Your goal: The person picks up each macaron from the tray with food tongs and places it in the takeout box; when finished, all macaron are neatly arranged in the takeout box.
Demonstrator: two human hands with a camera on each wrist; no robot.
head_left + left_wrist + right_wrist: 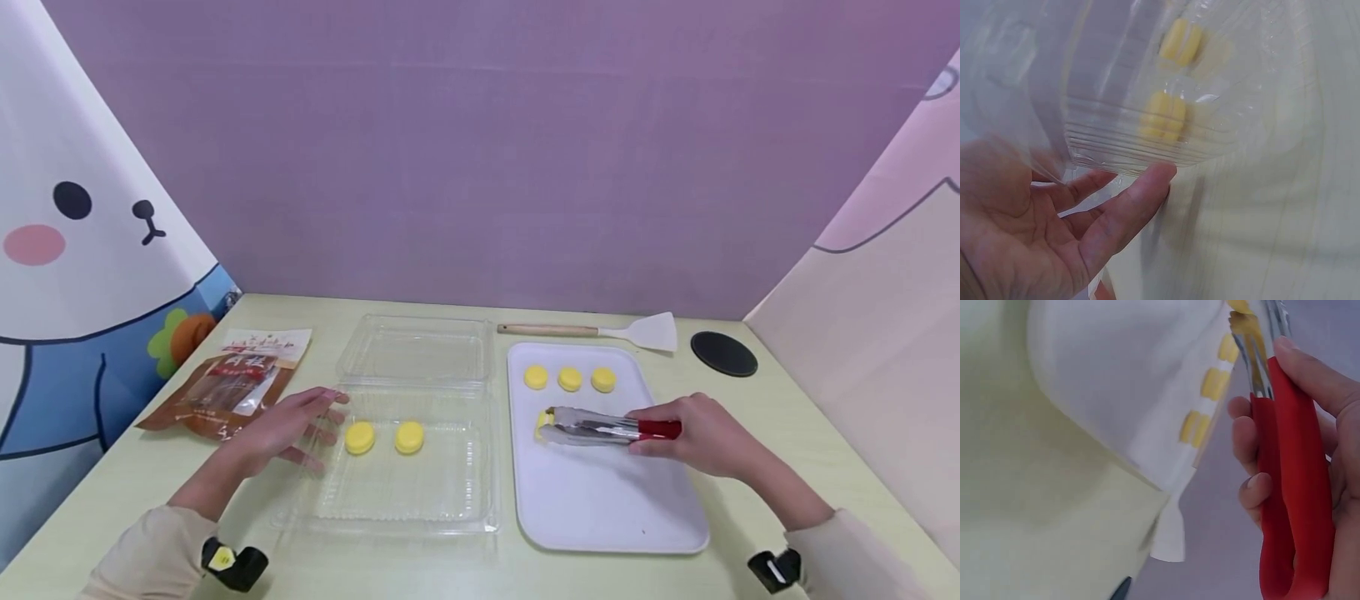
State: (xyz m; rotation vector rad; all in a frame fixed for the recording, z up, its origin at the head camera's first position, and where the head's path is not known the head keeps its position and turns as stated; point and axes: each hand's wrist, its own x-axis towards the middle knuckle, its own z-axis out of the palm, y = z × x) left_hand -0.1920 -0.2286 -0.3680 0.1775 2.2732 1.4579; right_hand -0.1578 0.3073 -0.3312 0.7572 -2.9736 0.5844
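Note:
My right hand holds red-handled metal tongs over the white tray. Between the tong tips is a yellow macaron, partly hidden by the metal. Three more yellow macarons sit in a row near the tray's far end. My left hand is at the left side of an opened clear plastic box, fingers spread and relaxed. In the left wrist view, the thumb lies right at the box's corner. Two yellow macarons stand inside the box's base.
Behind the base lies the box's clear lid, folded back. A brown and white food packet is at the left. A white spatula with a wooden handle lies beyond the tray, and a black round disc is at the right.

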